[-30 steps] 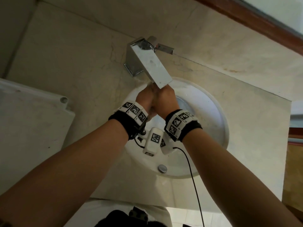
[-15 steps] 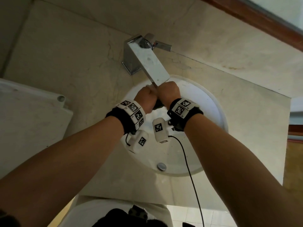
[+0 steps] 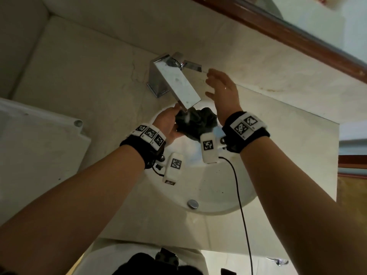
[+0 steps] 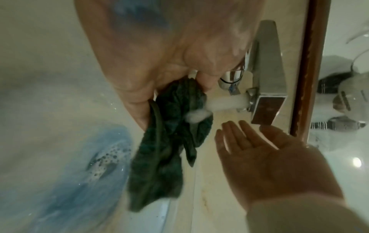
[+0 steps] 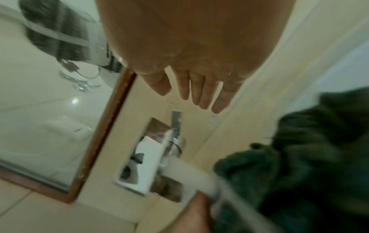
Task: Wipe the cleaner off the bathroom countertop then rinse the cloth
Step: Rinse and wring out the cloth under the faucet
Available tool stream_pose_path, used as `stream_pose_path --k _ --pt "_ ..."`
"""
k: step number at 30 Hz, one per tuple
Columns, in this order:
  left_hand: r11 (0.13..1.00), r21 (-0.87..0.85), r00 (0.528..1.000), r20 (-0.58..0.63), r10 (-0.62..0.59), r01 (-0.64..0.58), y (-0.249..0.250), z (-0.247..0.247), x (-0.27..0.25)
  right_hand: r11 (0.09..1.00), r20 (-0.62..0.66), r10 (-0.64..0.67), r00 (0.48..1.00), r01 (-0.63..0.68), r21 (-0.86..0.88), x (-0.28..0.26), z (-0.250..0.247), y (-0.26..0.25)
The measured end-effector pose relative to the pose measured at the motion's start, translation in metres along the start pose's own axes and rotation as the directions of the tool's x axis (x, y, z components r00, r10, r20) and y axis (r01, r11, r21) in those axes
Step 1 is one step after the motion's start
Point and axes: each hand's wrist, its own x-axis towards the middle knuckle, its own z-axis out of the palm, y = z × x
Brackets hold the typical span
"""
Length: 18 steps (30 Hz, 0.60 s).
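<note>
While water runs from the spout, the left hand (image 3: 168,124) grips a dark green terry cloth (image 3: 195,123), fingers curled round its upper folds; the cloth hangs bunched from that hand over the round white ceramic basin (image 3: 224,197), its top directly in the stream. Round chrome drain plug (image 3: 193,204): in the basin, nearer the body than both hands. Right hand (image 3: 223,90): holds nothing, fingers straight and slightly spread, palm turned toward the tap, just right of the cloth and apart from it. Square chrome tap with flat slanted spout (image 3: 176,82): just beyond the left hand; its flat lever handle (image 3: 191,65) lies just off the right hand's fingertips, contact not discernible. Beige marble countertop (image 3: 85,80): surrounds the basin. Wood-framed mirror (image 3: 294,30): beyond the right hand.
</note>
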Motion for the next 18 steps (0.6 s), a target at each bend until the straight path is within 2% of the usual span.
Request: stream_pose_path --k 2,5,8,11,13,15,16,18 --pt "1.0 0.002 0.998 0.056 0.008 -0.008 0.003 0.004 -0.006 1.0 0.034 -0.026 0.999 0.025 0.012 0.007 0.008 -0.016" --pt "1.0 0.021 0.993 0.121 -0.003 0.001 0.007 0.006 -0.012 0.989 0.012 -0.064 0.998 0.065 -0.132 0.005 0.014 -0.024" --pt "0.998 0.013 0.993 0.1 -0.067 0.066 0.006 0.005 -0.017 0.946 0.013 -0.142 0.99 0.14 -0.294 -0.008 0.013 -0.023" --pt "0.995 0.044 0.995 0.033 -0.09 0.088 0.002 0.004 -0.022 0.926 0.098 -0.163 0.982 0.186 -0.327 -0.025 0.013 -0.025" --pt "0.994 0.11 0.999 0.031 -0.03 0.027 -0.002 0.006 -0.028 0.934 0.17 -0.109 0.979 0.159 -0.32 -0.035 0.006 -0.024" --pt "0.967 0.237 0.995 0.053 0.081 -0.092 -0.009 0.009 -0.036 0.936 0.191 -0.039 0.981 0.103 -0.338 -0.044 -0.006 -0.017" --pt "0.927 0.337 0.986 0.069 0.149 -0.163 -0.013 0.011 -0.04 0.935 0.188 -0.007 0.982 0.073 -0.348 -0.05 -0.014 -0.013" --pt "0.762 0.568 0.949 0.132 0.288 -0.31 -0.017 0.016 -0.049 0.931 0.2 0.058 0.978 0.019 -0.363 -0.066 -0.03 -0.004"
